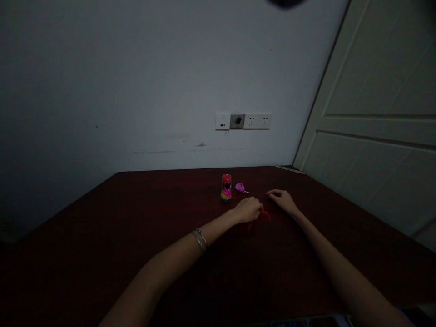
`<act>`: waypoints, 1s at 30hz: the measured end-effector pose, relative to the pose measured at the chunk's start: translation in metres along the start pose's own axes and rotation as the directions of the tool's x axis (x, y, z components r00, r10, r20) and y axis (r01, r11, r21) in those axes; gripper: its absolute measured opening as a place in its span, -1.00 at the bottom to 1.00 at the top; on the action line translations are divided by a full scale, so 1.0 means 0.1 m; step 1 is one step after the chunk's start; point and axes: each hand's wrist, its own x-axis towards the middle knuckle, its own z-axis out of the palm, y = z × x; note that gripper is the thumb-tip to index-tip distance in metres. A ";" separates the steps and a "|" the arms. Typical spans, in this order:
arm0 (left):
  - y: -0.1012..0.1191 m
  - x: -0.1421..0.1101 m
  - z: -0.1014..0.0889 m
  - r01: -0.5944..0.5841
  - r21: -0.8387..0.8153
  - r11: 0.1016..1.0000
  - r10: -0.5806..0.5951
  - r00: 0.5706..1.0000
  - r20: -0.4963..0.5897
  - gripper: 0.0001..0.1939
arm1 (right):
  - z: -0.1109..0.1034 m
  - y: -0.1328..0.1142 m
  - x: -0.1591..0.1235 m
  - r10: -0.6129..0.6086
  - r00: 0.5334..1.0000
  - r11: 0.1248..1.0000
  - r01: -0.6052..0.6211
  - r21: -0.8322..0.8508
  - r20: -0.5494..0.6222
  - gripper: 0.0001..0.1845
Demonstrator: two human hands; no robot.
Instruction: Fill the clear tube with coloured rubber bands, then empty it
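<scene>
My left hand [250, 210] reaches across the dark table with its fingers curled together. At its fingertips a small bright red piece [264, 213] shows; its exact kind is too small to make out. My right hand [282, 200] rests on the table a little to the right, thumb and fingers drawn together at the tips; whatever may be between them is hidden. Just behind my left hand stands a small clear jar [226, 188] holding red, pink, yellow and blue bits. Beside it lies a pink-purple cap [240, 187] with a thin loop.
The dark reddish table [170, 200] meets a pale wall [153, 91] at the back. Sockets and a switch panel [257, 121] sit on the wall. A white panelled door [378, 113] stands along the right. A dark object [306, 321] lies at the near edge.
</scene>
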 end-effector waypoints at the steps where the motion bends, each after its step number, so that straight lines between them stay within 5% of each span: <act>1: 0.00 0.00 0.00 0.005 -0.013 1.000 -0.005 1.000 0.001 -0.76 | 0.00 0.00 0.00 0.002 1.000 1.000 -0.002 0.003 0.006 -0.71; 11: -0.04 -0.02 -0.05 -0.015 -0.103 0.995 0.005 0.995 -0.095 -0.76 | 0.01 0.03 0.01 -0.020 1.000 1.000 0.020 -0.013 0.003 -0.70; 18: -0.10 -0.10 -0.37 -0.010 -0.155 0.988 -0.033 0.963 -0.266 -0.78 | -0.01 -0.02 -0.02 -0.009 1.000 0.999 0.010 -0.039 0.023 -0.70; 24: -0.33 -0.18 -0.86 0.049 -0.342 0.939 -0.199 0.886 -0.419 -0.82 | 0.01 0.00 -0.01 -0.011 1.000 0.998 0.012 -0.056 0.003 -0.73; 30: -0.74 -0.30 -1.19 0.178 -0.545 0.819 -0.455 0.781 -0.428 -0.78 | 0.02 0.03 0.00 -0.012 1.000 1.000 0.012 -0.017 -0.003 -0.75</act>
